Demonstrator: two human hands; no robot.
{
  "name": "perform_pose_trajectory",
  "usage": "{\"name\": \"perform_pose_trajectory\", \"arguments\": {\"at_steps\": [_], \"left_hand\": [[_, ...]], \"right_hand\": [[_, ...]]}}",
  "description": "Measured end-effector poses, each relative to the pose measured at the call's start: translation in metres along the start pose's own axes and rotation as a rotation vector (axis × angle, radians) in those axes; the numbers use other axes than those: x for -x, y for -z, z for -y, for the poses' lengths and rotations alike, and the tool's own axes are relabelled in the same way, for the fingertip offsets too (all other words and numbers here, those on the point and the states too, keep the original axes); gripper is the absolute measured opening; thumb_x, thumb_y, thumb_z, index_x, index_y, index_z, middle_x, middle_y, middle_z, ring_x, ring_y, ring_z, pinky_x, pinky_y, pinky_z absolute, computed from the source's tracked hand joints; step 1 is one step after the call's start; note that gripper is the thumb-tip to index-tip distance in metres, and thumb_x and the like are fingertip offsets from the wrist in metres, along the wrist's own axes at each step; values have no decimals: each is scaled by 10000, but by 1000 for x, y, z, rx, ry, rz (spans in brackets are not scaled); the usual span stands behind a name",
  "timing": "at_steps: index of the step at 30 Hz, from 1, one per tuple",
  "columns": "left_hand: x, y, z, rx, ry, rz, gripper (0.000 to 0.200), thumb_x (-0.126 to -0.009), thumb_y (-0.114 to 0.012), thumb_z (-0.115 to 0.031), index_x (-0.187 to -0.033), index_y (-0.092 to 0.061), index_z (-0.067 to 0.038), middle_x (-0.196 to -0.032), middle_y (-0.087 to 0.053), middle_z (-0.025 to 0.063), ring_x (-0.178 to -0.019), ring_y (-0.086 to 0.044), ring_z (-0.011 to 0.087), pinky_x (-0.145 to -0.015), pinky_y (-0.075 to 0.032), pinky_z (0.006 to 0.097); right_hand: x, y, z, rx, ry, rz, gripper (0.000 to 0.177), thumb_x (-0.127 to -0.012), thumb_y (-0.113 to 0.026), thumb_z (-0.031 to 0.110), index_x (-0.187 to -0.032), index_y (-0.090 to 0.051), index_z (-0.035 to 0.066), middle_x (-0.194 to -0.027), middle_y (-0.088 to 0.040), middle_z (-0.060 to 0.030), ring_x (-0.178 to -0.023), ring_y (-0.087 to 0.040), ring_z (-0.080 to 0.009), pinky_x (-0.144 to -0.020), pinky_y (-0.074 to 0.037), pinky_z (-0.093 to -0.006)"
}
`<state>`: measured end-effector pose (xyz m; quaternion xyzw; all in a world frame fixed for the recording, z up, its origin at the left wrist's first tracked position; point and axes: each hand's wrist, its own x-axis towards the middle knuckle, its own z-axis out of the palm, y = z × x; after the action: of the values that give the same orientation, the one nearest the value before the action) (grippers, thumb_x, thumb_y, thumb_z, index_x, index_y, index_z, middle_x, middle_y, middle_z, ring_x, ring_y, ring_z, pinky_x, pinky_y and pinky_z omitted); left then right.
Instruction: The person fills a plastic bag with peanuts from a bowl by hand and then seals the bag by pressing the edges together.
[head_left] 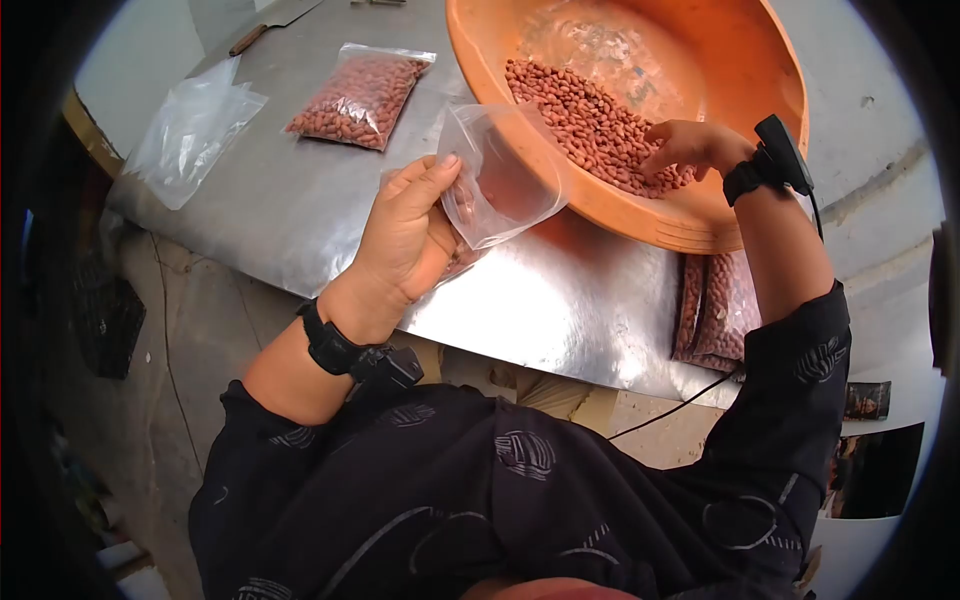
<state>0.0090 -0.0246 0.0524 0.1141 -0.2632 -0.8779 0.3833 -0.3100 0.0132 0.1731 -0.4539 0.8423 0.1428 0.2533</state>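
Observation:
My left hand [413,222] pinches the edge of a clear plastic bag [510,185] between thumb and fingers. The bag's mouth gapes toward the basin, and a few peanuts show low in it, partly behind the hand. An orange basin [740,60] stands tilted on the metal table, with a heap of reddish peanuts [590,120] along its near side. Inside the basin, my right hand [688,150] reaches down to the peanuts at the heap's right end, its fingers apart and curved, the tips partly hidden.
A filled peanut bag [362,97] lies left of the basin on the metal table [290,210]. Flat clear bags [195,130] and a knife [262,32] are at the far left. More filled bags [722,315] lie under the basin's near right side. A cable hangs near the right sleeve.

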Motion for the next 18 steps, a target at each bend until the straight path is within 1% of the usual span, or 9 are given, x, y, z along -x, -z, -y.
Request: {"name": "perform_pose_trajectory", "arguments": {"at_steps": [2, 3, 6, 8, 11, 12, 15, 16, 18], "left_hand": [[-5, 11, 7, -38, -16, 40, 174, -920, -484, -169, -988, -522, -13, -864, -598, 118, -719, -600, 201, -609, -517, 330], [-6, 15, 9, -54, -24, 58, 220, -930, -462, -186, -1034, -514, 0, -908, -609, 146, -782, -624, 234, -641, -533, 350], [1, 9, 19, 10, -90, 105, 142, -933, -477, -168, -893, -545, -51, -742, -569, 45, -648, -550, 126, -585, -462, 256], [-1, 11, 21, 30, -122, 121, 157, -942, -461, -180, -911, -539, -48, -752, -571, 52, -667, -551, 131, -611, -462, 254], [-1, 10, 24, -7, -190, 160, 174, -951, -443, -196, -931, -527, -46, -773, -575, 63, -682, -554, 138, -629, -463, 257], [0, 8, 24, -34, -214, 174, 178, -953, -438, -201, -937, -523, -45, -781, -576, 66, -685, -555, 141, -631, -464, 259], [3, -2, 18, -26, -238, 198, 188, -957, -430, -206, -936, -516, -40, -802, -580, 69, -687, -556, 139, -631, -464, 260], [4, -5, 17, -29, -236, 184, 192, -957, -430, -210, -931, -517, -40, -805, -581, 67, -686, -556, 137, -632, -465, 260], [5, -12, 11, -33, -235, 161, 200, -957, -431, -217, -921, -518, -41, -811, -581, 64, -685, -558, 133, -633, -466, 260]], "right_hand": [[-12, -6, 1, 69, -26, 84, 850, -683, -732, 368, -1365, -325, 64, -1334, -407, -171, -1081, -511, -297, -800, -505, -439], [-16, -7, 1, -6, -11, 106, 865, -678, -737, 372, -1369, -316, 65, -1337, -399, -174, -1082, -510, -298, -801, -504, -430], [-23, -12, 2, -183, 68, 168, 892, -681, -738, 385, -1383, -288, 69, -1342, -384, -183, -1087, -505, -297, -812, -497, -399], [-28, -16, 11, -236, 168, 207, 884, -708, -719, 396, -1392, -266, 68, -1337, -384, -187, -1088, -500, -291, -830, -486, -371], [-37, -35, 28, -203, 391, 105, 795, -791, -649, 384, -1398, -247, 65, -1330, -396, -176, -1120, -485, -267, -896, -441, -332], [-39, -36, 34, -136, 480, 116, 706, -858, -576, 370, -1398, -243, 58, -1370, -358, -167, -1209, -425, -245, -974, -372, -316], [-52, -49, 33, -59, 617, -62, 588, -861, -556, 368, -1341, -350, 99, -1241, -483, -203, -1149, -466, -287, -961, -367, -362], [-56, -55, 29, -40, 686, -160, 445, -877, -517, 292, -1248, -416, 68, -1113, -560, -195, -1008, -562, -259, -845, -449, -350], [-33, -48, 42, -4, 505, -30, 382, -862, -509, 230, -1194, -437, 54, -978, -601, -160, -870, -601, -233, -731, -478, -346]]}}
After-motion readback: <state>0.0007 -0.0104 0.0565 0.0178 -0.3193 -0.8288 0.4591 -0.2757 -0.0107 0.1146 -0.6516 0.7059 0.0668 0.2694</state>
